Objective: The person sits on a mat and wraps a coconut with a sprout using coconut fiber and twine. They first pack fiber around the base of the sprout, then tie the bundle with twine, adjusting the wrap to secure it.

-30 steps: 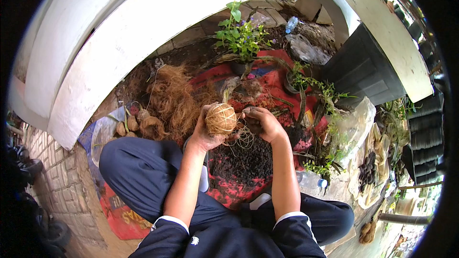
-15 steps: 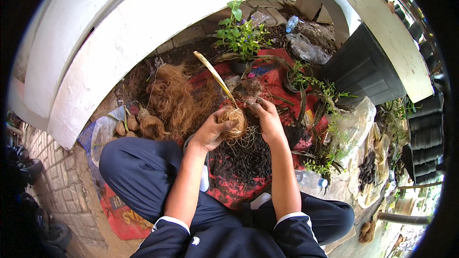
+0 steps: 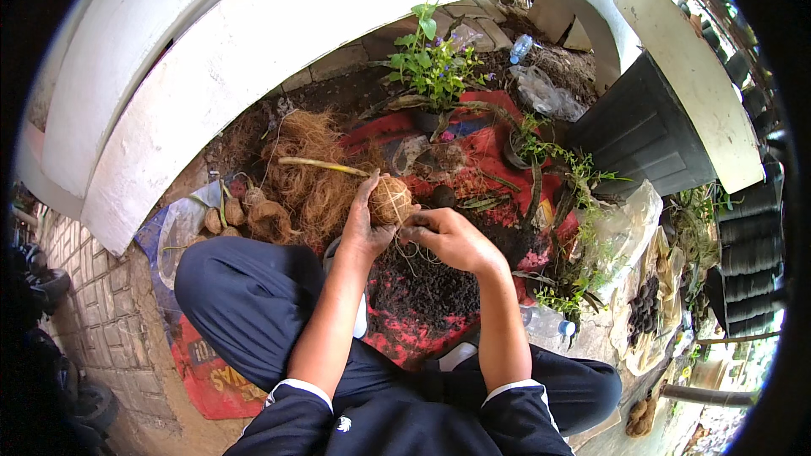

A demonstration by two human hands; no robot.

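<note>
My left hand (image 3: 369,224) is wrapped round a round, tan fibre ball (image 3: 390,194) bound with pale string, with a long yellowish stalk (image 3: 321,164) sticking out to the upper left. My right hand (image 3: 443,230) pinches loose string (image 3: 405,255) at the ball's lower right side, and some strands dangle below. Beneath both hands lies dark loose soil (image 3: 427,295) on a dirty red sheet (image 3: 414,338). A loose pile of brown fibre (image 3: 300,198) is left of the ball.
Several bulbs with shoots (image 3: 232,215) lie at left. Potted plants (image 3: 435,67) stand behind and right. A plastic bottle (image 3: 545,321) and bags (image 3: 634,219) lie at right, beside a black bin (image 3: 642,127). A white curved wall (image 3: 236,42) arches across the back.
The ball turned, its stalk swinging from upright to lying toward the left. My right hand moved a little lower and closer onto the string at the ball's side.
</note>
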